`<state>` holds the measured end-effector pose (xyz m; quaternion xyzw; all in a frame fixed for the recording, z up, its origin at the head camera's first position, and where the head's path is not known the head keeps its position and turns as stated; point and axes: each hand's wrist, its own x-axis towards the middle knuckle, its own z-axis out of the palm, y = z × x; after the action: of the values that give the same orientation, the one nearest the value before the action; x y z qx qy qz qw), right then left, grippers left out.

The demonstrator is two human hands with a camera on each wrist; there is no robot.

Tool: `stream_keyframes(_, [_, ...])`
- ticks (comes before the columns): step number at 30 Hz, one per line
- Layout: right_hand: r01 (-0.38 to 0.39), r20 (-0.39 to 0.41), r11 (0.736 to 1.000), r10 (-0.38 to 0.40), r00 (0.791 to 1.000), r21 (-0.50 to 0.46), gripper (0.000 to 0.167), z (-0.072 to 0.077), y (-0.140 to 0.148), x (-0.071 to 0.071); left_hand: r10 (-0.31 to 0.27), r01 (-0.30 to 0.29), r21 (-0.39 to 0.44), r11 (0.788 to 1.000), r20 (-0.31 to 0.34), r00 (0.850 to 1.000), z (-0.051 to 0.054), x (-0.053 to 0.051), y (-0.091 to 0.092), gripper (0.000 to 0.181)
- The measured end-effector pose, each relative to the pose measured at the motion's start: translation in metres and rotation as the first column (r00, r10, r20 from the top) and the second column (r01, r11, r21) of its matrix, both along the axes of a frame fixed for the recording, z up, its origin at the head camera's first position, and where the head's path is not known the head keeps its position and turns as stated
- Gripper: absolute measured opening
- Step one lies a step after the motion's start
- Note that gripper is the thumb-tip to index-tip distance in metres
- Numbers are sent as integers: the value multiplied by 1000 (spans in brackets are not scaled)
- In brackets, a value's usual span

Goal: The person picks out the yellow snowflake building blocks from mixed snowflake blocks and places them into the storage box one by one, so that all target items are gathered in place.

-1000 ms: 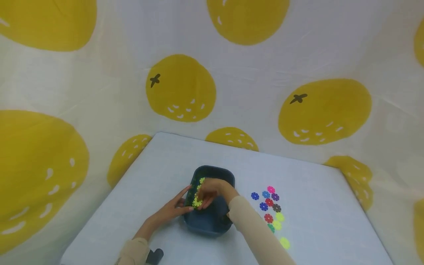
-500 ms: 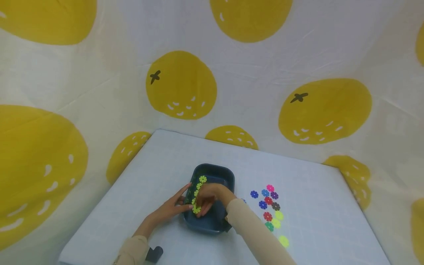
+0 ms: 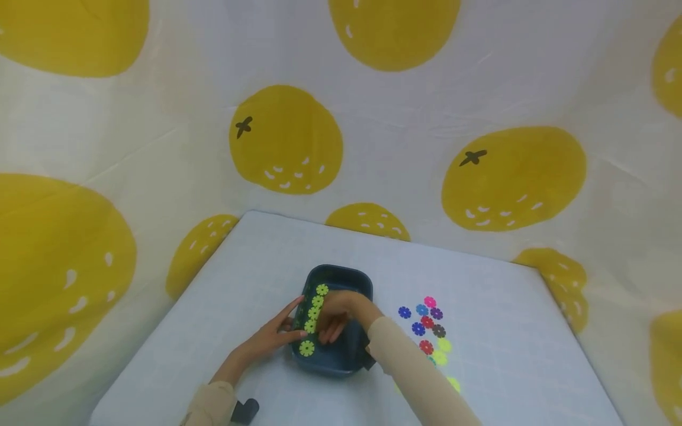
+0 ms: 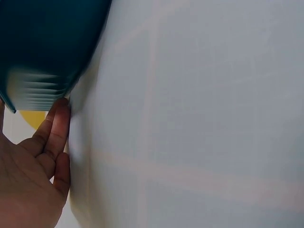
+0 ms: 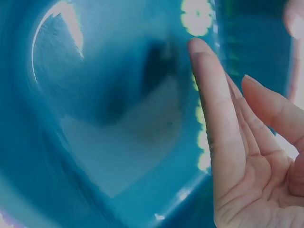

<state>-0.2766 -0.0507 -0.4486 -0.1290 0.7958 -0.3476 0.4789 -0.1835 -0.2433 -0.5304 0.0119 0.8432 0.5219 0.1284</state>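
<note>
A dark teal plastic tray (image 3: 346, 273) stands on the table. Along its left inner side runs a row of yellow-green notched flower discs (image 3: 313, 312). The nearest disc (image 3: 306, 348) lies a little apart from that row. My left hand (image 3: 266, 342) holds the tray's left wall, thumb at the rim and other fingers against the outside (image 4: 38, 161). Inside the tray, just right of the row, is my right hand (image 3: 338, 313). Its fingers are extended in the right wrist view, with nothing between them, the index fingertip (image 5: 199, 47) close to a disc (image 5: 196, 16).
Loose discs in blue, red, pink, purple, brown, green and yellow (image 3: 427, 322) lie on the white tabletop (image 3: 495, 331) right of the tray. My right sleeve (image 3: 415, 373) partly covers them. A fruit-patterned cloth (image 3: 399, 118) hangs behind the table.
The nearest yellow-green disc has shifted slightly toward the tray's near left corner. My right fingers have come off it, leaving the row in fuller view. The left hand stays at the wall.
</note>
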Motion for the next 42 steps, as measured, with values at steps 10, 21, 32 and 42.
stream_keyframes(10, [120,-27,968,-129,991,-222,23,34,58,-7,18,-19,17,1000,11,1000,0,5,2,80])
stream_keyframes(21, [532,-147,807,-576,804,-255,37,19,195,2,-4,4,11,1000,-3,1000,-3,7,-5,80])
stream_keyframes(32, [512,-512,855,-479,713,-87,28,-36,261,38,-7,7,4,1000,5,1000,-2,5,-8,81])
stream_keyframes(42, [253,-605,963,-259,753,-97,38,-53,296,43,-19,19,-8,1000,10,1000,-3,0,-2,82])
